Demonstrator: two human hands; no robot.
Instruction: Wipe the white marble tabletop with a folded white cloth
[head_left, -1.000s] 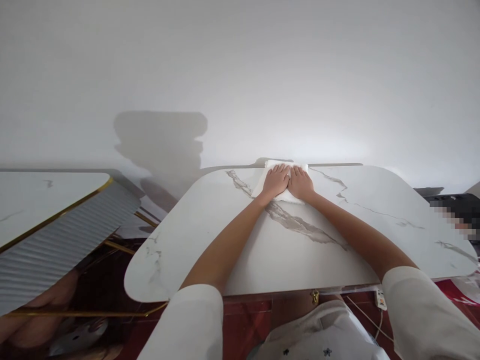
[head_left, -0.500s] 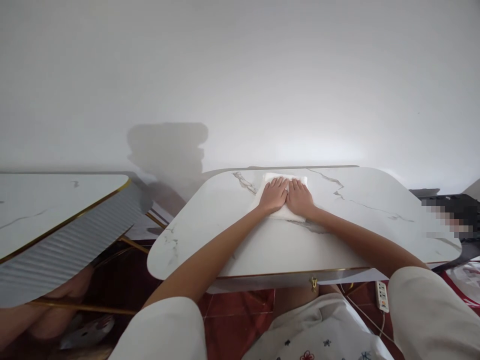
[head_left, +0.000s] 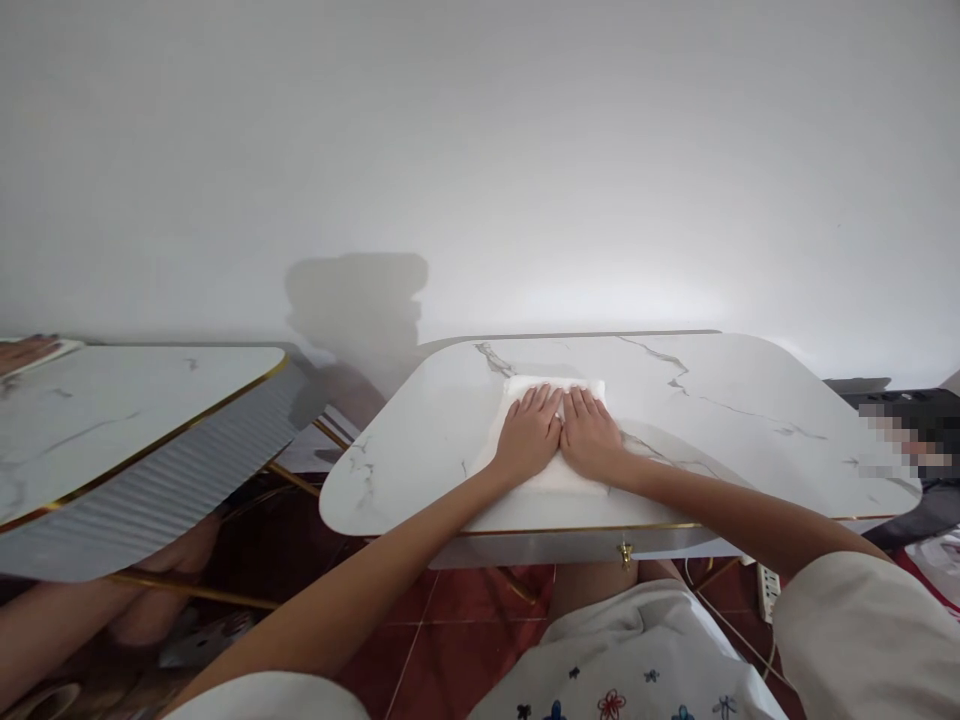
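Observation:
My left hand (head_left: 529, 432) and my right hand (head_left: 590, 434) lie flat, side by side, on a folded white cloth (head_left: 564, 480). Their fingers are stretched out and point away from me, and the thumbs meet in the middle. Under both palms, the cloth rests on a white marble-patterned table (head_left: 750, 430) with rounded corners, left of its middle and close to its front edge. Much of the cloth is hidden by my hands.
On the left stands a similar table (head_left: 165, 400) with a gold rim, where another person's hand (head_left: 26, 352) rests on something white. A gold knob (head_left: 625, 555) sits on my table's front. A power strip (head_left: 768, 592) is below right. Behind rises a pale wall (head_left: 525, 180).
Both hands and the cloth have slid towards me and slightly left over the tabletop. The view has shifted a little, and another person's hand now shows at the far left.

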